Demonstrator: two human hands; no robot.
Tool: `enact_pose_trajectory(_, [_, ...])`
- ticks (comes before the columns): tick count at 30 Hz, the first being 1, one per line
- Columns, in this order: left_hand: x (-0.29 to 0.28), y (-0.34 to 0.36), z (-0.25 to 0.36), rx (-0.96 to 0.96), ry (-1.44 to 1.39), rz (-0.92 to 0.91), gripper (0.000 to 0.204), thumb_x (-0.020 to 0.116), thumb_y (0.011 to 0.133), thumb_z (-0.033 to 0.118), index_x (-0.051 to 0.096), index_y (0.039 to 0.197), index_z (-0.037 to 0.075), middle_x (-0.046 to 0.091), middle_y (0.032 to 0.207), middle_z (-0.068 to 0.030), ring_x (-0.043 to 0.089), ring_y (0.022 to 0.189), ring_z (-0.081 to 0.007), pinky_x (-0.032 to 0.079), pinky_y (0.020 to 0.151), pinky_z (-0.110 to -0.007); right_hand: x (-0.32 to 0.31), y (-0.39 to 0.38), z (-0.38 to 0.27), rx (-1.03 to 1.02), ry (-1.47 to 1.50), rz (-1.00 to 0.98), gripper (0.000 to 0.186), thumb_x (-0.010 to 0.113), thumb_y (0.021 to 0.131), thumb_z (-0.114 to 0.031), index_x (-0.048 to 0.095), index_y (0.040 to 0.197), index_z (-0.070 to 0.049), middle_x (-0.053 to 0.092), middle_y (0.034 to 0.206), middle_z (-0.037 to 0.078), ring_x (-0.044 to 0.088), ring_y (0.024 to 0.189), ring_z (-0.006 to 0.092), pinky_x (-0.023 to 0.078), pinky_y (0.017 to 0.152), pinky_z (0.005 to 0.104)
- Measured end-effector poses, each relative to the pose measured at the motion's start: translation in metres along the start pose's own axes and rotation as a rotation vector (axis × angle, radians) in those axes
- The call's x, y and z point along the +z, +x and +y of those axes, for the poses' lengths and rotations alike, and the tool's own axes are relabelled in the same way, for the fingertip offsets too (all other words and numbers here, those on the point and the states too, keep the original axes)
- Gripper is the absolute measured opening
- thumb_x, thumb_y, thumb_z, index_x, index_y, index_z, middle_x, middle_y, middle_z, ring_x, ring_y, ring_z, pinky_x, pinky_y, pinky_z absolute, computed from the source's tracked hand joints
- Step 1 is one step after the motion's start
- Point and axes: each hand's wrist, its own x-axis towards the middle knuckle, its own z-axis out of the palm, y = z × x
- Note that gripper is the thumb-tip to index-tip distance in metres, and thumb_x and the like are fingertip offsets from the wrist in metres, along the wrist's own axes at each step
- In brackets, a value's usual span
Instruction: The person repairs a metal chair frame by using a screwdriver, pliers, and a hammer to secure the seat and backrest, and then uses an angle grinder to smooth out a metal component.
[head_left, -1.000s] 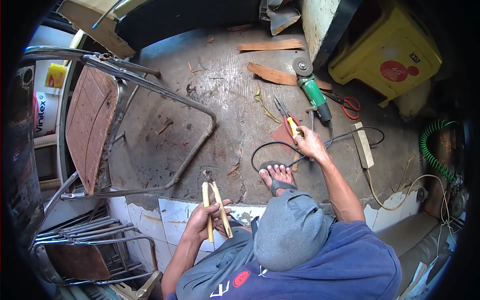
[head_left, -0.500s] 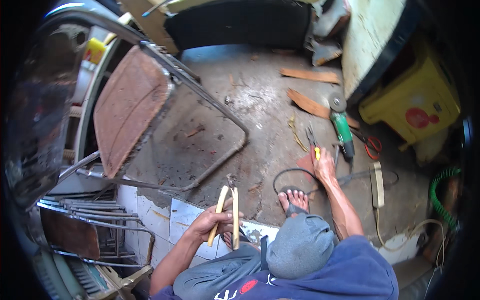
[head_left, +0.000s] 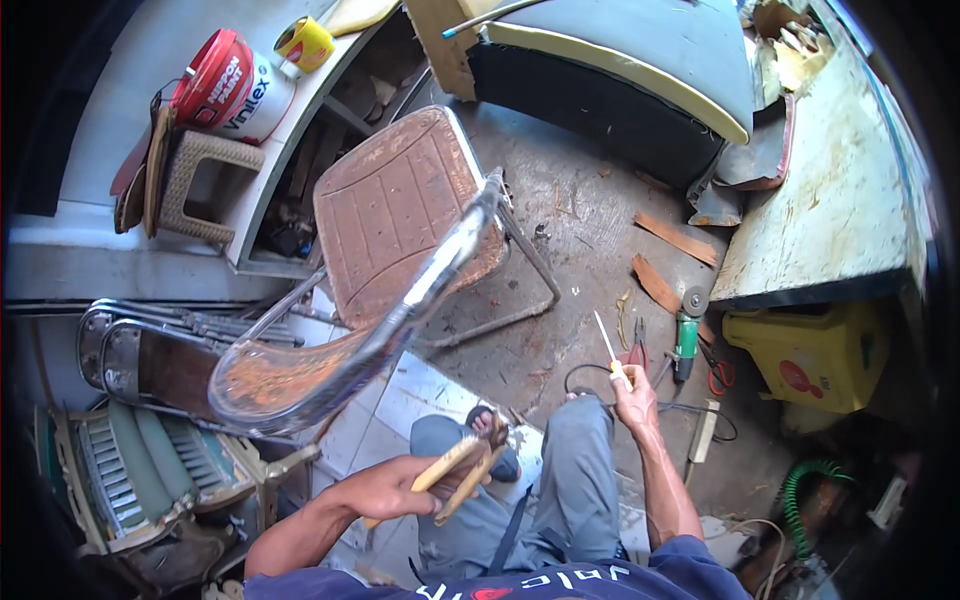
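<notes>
My left hand [head_left: 385, 487] is wrapped round pincers [head_left: 448, 464] with pale yellow handles, held over my left leg. In my right hand [head_left: 636, 402] is a screwdriver [head_left: 605, 342] with a yellow handle, its long thin shaft pointing up and away. In front of me to the left stands a metal-framed chair [head_left: 405, 215]. Its seat is brown and rusty, and its worn backrest [head_left: 300, 378] leans close to my left arm. Red-handled pliers [head_left: 639, 350] lie on the floor just beyond my right hand.
A green angle grinder [head_left: 686, 348] and red-handled scissors [head_left: 720, 376] lie at right, near brown strips [head_left: 675, 240] and a white power strip [head_left: 704, 432]. Folded chairs [head_left: 165, 365] lean at left. A yellow stool [head_left: 805, 360] lies far right; a paint bucket [head_left: 232, 88] stands back left.
My right hand has lifted the screwdriver from the floor beside the pliers. My left hand still grips the pincers, now tilted to the right. My view has swung up, and the chair's backrest shows.
</notes>
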Motion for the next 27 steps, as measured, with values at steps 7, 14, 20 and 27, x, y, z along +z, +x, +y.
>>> enact_pose_trajectory(7, [0.063, -0.170, 0.167, 0.217, 0.305, 0.097, 0.068, 0.065, 0.097, 0.010, 0.033, 0.156, -0.002, 0.047, 0.154, -0.0179, 0.051, 0.136, -0.0277, 0.040, 0.111, -0.037, -0.079, -0.105, -0.143, 0.136, -0.012, -0.226, 0.031, 0.068, 0.092, -0.023, 0.052, 0.109, -0.004, 0.061, 0.078, 0.006, 0.056, 0.056, 0.0122, 0.045, 0.051, 0.0310])
enact_pose_trajectory(14, [-0.015, -0.170, 0.219, 0.038, -0.210, 0.394, 0.023, 0.058, 0.072, -0.002, 0.052, 0.094, 0.001, 0.057, 0.131, -0.0254, 0.061, 0.123, -0.0343, 0.047, 0.105, -0.048, -0.099, -0.138, -0.202, 0.115, -0.200, -0.186, 0.028, 0.067, 0.094, -0.025, 0.053, 0.106, -0.005, 0.059, 0.074, 0.006, 0.055, 0.054, 0.0135, 0.045, 0.052, 0.0329])
enact_pose_trajectory(20, [-0.075, -0.107, 0.219, 0.102, 0.657, 0.303, 0.057, 0.052, 0.067, -0.007, 0.057, 0.124, -0.002, 0.055, 0.139, -0.0185, 0.053, 0.130, -0.0357, 0.039, 0.112, -0.048, -0.092, -0.171, -0.289, 0.539, -0.177, -0.242, 0.035, 0.066, 0.093, -0.033, 0.055, 0.113, -0.007, 0.069, 0.082, 0.019, 0.068, 0.077, 0.0341, 0.052, 0.074, 0.0458])
enact_pose_trajectory(27, [-0.110, -0.073, 0.219, 0.139, 0.825, 0.053, 0.067, 0.057, 0.061, -0.004, 0.063, 0.128, 0.002, 0.022, 0.161, -0.0292, 0.019, 0.149, -0.0499, 0.020, 0.122, -0.056, -0.049, -0.226, -0.316, 0.733, -0.033, -0.156, 0.039, 0.065, 0.093, -0.036, 0.060, 0.117, -0.007, 0.070, 0.084, 0.020, 0.069, 0.081, 0.0349, 0.052, 0.077, 0.0451])
